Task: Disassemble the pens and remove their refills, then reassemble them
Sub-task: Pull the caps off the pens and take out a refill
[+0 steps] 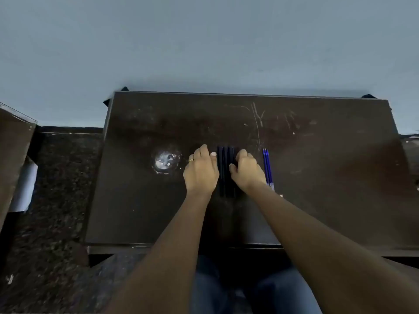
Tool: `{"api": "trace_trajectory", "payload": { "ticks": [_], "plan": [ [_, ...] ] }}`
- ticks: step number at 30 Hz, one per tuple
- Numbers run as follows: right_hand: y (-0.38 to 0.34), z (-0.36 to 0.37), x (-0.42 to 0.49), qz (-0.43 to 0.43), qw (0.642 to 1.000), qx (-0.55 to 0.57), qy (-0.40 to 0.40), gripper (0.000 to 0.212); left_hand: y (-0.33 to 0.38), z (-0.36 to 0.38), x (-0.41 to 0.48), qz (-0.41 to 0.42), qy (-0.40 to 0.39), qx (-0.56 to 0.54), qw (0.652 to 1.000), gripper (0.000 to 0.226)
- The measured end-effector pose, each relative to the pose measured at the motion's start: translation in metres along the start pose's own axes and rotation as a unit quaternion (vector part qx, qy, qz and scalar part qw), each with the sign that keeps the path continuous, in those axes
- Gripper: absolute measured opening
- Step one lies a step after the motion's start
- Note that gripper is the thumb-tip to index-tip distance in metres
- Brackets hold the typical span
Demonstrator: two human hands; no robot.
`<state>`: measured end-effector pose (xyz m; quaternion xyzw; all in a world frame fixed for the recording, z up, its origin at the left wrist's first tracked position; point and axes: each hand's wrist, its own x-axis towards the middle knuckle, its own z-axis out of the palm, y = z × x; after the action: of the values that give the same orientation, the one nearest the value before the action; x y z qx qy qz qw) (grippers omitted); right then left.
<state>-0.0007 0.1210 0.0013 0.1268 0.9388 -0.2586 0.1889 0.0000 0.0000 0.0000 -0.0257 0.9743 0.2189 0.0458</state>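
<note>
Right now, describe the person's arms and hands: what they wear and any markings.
The left forearm and right forearm are bare down to the frame's lower edge; no sleeves, watch or bracelet show. The left hand wears a gold-coloured ring on one finger. The right hand shows no ring. No gloves; the thumbnails look pale.

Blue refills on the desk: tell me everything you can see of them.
The blue refills are thin, plastic-looking rods, at least two, lying flat and side by side on the dark table, tips pointing away from the person, paler ends nearer. They lie just right of the right hand; neither hand holds them.
</note>
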Motion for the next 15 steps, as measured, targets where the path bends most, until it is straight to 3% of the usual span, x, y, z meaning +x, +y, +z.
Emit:
{"api": "trace_trajectory", "payload": {
  "ticks": [10,15],
  "plan": [
    [0.014,0.017,-0.024,0.036,0.998,-0.034,0.032,0.021,-0.014,0.007,-0.031,0.005,0.015,-0.047,0.999,0.043],
    [0.02,0.007,-0.055,0.05,0.988,0.128,0.076,0.019,-0.004,-0.011,-0.057,0.043,0.033,-0.089,0.995,0.033]
  ]
}}
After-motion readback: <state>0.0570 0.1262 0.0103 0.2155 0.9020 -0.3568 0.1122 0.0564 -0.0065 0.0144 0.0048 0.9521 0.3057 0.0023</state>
